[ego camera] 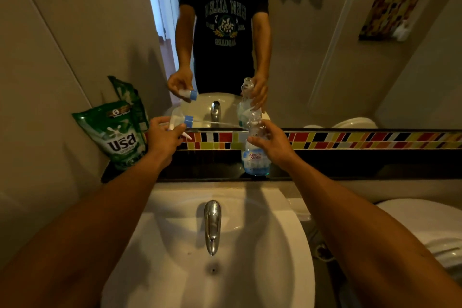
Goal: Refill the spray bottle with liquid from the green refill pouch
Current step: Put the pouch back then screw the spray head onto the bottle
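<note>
A clear spray bottle (255,157) with a blue label stands upright on the black ledge (350,165) behind the sink, with a little blue liquid at its bottom. My right hand (271,144) grips its neck. My left hand (163,136) holds the removed spray head (183,122), white with a blue collar, to the left of the bottle; its thin tube reaches toward the bottle's open mouth. The green refill pouch (118,132) leans against the left wall on the ledge, just left of my left hand.
A white sink (175,245) with a chrome tap (212,225) lies below the ledge. A mirror (325,45) above the coloured tile strip (362,139) reflects the person and both hands. A white toilet (425,227) is at the right.
</note>
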